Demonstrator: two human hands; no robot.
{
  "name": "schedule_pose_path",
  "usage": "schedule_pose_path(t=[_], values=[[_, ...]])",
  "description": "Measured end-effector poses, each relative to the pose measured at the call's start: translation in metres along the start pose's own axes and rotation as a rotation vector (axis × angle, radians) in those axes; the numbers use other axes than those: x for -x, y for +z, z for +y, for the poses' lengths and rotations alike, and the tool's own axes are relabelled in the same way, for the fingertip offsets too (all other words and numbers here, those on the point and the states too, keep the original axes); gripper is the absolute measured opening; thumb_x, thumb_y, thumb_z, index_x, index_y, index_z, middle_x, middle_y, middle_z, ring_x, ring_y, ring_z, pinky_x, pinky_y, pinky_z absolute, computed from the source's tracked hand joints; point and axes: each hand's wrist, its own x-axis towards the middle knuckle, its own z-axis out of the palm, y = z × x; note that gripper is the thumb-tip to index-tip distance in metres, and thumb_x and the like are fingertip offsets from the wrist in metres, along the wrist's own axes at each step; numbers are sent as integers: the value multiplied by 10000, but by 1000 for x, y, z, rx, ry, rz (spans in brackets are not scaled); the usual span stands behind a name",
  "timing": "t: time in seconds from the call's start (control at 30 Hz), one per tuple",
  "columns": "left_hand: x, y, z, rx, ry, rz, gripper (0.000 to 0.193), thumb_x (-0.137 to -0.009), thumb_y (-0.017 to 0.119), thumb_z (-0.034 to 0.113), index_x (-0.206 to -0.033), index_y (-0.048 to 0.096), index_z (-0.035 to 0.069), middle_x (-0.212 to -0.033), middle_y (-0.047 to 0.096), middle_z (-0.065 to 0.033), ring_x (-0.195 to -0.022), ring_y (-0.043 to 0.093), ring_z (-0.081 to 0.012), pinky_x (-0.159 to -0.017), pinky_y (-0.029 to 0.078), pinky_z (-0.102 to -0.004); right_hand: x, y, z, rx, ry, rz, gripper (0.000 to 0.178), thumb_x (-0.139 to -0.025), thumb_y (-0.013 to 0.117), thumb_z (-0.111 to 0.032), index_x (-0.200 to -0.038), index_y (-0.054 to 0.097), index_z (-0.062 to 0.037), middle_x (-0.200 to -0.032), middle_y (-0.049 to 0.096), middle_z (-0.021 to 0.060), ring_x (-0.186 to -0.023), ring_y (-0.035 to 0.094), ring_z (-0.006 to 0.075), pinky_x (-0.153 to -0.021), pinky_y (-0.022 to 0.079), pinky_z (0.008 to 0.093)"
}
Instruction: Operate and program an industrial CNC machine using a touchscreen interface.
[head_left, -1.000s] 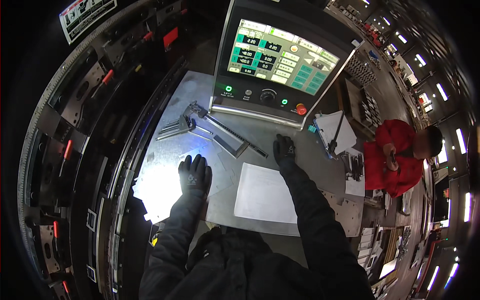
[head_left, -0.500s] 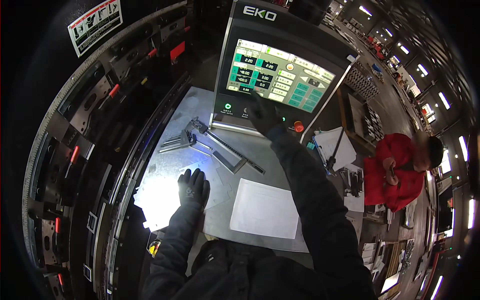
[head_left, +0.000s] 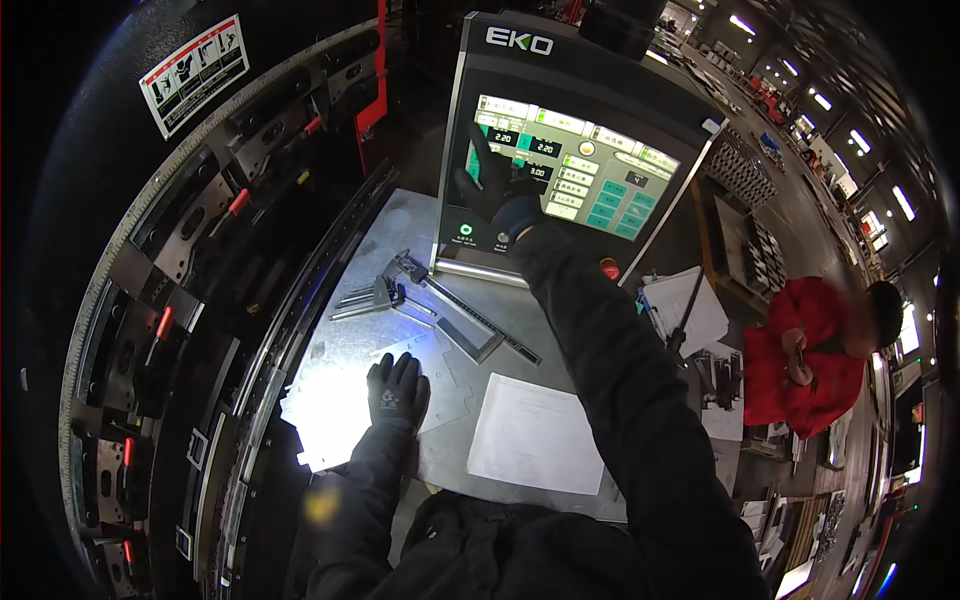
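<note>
My right hand (head_left: 492, 188), in a black glove, reaches up to the touchscreen (head_left: 625, 190) of a dark control panel. One finger stretches up over the left part of the screen; the hand holds nothing I can see and hides several display fields. My left hand (head_left: 399, 392), also gloved in black, lies flat with extended fingers on a thin metal sheet (head_left: 445, 385) with notched edges. Glare washes out the sheet's left part. Beyond that hand lie a metal caliper (head_left: 480, 318) and a smaller metal measuring tool (head_left: 378, 297).
A white paper sheet (head_left: 535, 435) lies on the grey metal table (head_left: 440, 465). To the left runs a large machine with red-handled clamps (head_left: 163, 322). A red emergency button (head_left: 609, 268) sits on the panel. On the right are a clipboard (head_left: 688, 305) and a person in red (head_left: 805, 350).
My right hand has moved left on the panel, its finger now over the screen's left side. My left hand stays on the metal sheet. The whole view has shifted slightly.
</note>
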Motion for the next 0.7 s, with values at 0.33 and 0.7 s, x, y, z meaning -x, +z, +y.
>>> schedule_pose_path(t=[0.33,0.7], values=[[0,3,-2,-22,23,13,171,-713,535,132,-862,562,53,-958,599,-106,-835,500,-305,-738,384,-393,22,27,36,-26,-110,145,693,-807,514,-330,-1405,210,-157,-838,642,150,-714,618,340,-591,463,427],[2,10,-3,-48,56,100,161,-702,542,128,-846,561,58,-941,598,-99,-819,494,-298,-727,383,-390,14,-10,32,-122,36,128,676,-805,526,-310,-1399,233,-169,-888,636,165,-742,614,341,-613,463,420]])
